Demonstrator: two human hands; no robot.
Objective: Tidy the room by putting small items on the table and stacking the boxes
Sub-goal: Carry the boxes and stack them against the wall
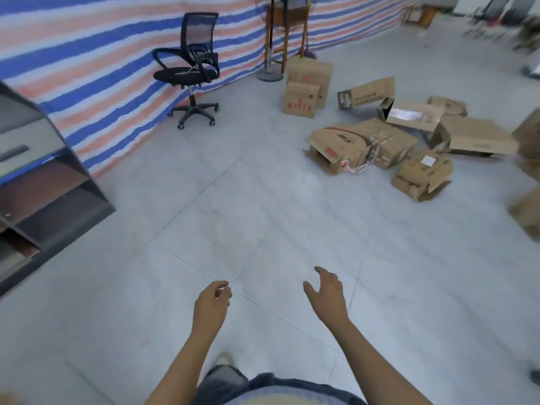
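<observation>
both arms reach out over the pale tiled floor (263,185): left grip (211,299) loosely curled, right grip (327,293) spread, both empty. the brown cardboard boxes (339,144) lie scattered on it, well ahead to the right.

Matt cardboard boxes (339,147), glossy tile floor (263,200)

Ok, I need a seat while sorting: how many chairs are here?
1 for sure: a black chair by the striped tarp. Blurred shapes at the far top right may be more.
</observation>
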